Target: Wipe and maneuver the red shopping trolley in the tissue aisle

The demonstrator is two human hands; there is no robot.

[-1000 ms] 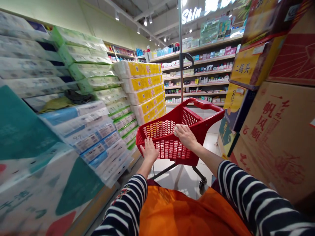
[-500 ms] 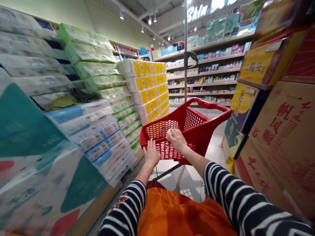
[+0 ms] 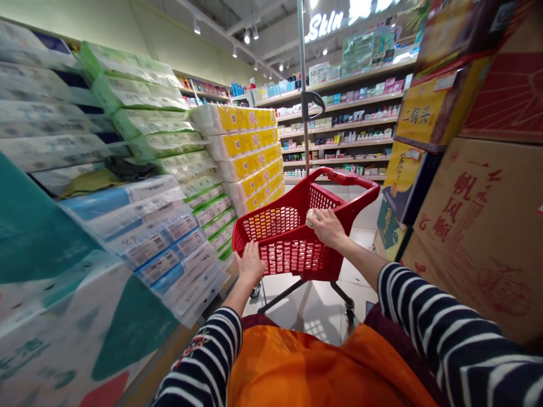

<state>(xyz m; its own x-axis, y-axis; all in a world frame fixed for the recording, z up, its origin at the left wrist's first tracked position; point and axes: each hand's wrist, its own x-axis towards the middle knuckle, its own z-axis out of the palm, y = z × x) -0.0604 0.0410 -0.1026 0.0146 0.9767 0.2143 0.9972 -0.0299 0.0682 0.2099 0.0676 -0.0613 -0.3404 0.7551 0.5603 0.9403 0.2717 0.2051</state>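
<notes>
Arms [image 3: 362, 261] outstretched — right hand [image 3: 328, 228] grips white wad [image 3: 311, 219], left hand [image 3: 250, 263] unclenched against red cart [image 3: 324, 254]

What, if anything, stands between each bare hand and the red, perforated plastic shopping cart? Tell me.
A small, crumpled white wad, held by the right hand, seems to sit between it and the near rim of the red cart. Nothing visible stands between the left hand and the cart's near corner.

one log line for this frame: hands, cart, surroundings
left hand: at left corner of red cart | right hand: holding white wad at near rim | left side: wrapped packs | right side: cartons
</notes>
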